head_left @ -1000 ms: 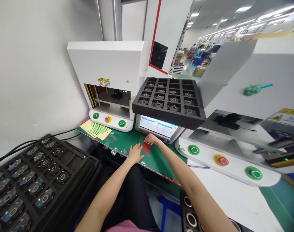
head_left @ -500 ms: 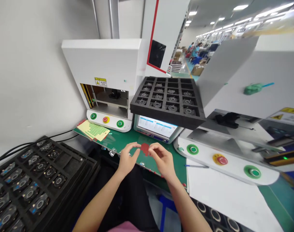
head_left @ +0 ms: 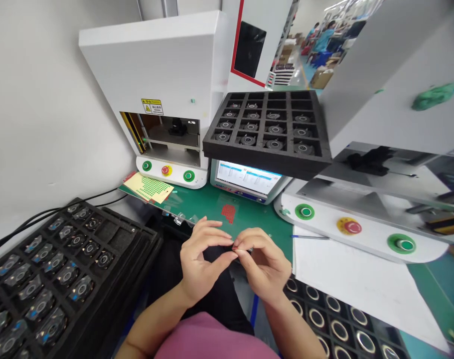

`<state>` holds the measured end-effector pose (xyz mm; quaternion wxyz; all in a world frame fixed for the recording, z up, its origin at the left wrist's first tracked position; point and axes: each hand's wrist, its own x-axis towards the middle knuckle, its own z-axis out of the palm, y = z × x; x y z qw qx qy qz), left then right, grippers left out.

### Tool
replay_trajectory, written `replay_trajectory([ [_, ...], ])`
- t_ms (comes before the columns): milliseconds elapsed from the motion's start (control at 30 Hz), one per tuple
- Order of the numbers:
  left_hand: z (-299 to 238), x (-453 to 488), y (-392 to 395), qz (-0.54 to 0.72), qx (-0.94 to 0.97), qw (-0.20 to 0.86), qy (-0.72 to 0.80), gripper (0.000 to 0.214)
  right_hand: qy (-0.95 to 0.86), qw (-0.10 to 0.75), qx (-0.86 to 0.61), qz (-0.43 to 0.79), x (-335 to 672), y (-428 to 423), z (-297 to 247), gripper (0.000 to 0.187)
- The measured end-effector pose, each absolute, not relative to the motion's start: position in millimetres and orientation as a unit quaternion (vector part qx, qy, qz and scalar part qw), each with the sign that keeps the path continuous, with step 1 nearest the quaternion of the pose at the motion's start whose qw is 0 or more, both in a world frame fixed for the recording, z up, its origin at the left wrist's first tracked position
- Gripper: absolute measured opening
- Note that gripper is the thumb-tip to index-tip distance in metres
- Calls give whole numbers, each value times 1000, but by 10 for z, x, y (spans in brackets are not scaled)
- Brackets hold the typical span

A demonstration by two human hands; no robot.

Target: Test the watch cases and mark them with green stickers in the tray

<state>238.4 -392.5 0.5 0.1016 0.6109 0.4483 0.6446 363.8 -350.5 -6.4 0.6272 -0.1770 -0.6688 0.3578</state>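
My left hand (head_left: 202, 259) and my right hand (head_left: 262, 259) meet in front of my body, fingertips pinched together. Between them sits a tiny red sticker (head_left: 234, 247). A red sticker sheet (head_left: 228, 213) lies on the green mat (head_left: 208, 202) just beyond my hands. A black foam tray (head_left: 62, 264) with round metal parts sits at my left. Another such tray (head_left: 267, 129) rests on top of the screen unit (head_left: 247, 180).
A white machine (head_left: 163, 94) with green and red buttons stands at the back left, a second one (head_left: 361, 219) at the right. A yellow sheet of green dots (head_left: 148, 187) lies by the first. White paper (head_left: 354, 279) and a tray of rings (head_left: 335, 324) are at lower right.
Both hands drew back from the red sheet toward my body and now pinch a small red piece between them. The sheet stays on the mat. The view tilted down.
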Motion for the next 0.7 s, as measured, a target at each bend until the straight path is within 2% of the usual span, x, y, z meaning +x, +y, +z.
replay_trajectory([
  [267,12,2415,-3937,646,613,105,443,7,-627,653,-221,363,3613,-3582,-16,18],
  [433,9,2405,-3953,638,616,102,450,7,-566,671,-229,421,3610,-3597,-25,40],
  [567,18,2381,-3943,634,622,109,448,7,-650,622,-233,368,3675,-3562,-12,19],
  [700,55,2415,-3943,626,620,100,462,11,-675,612,-244,332,3726,-3556,-12,15],
])
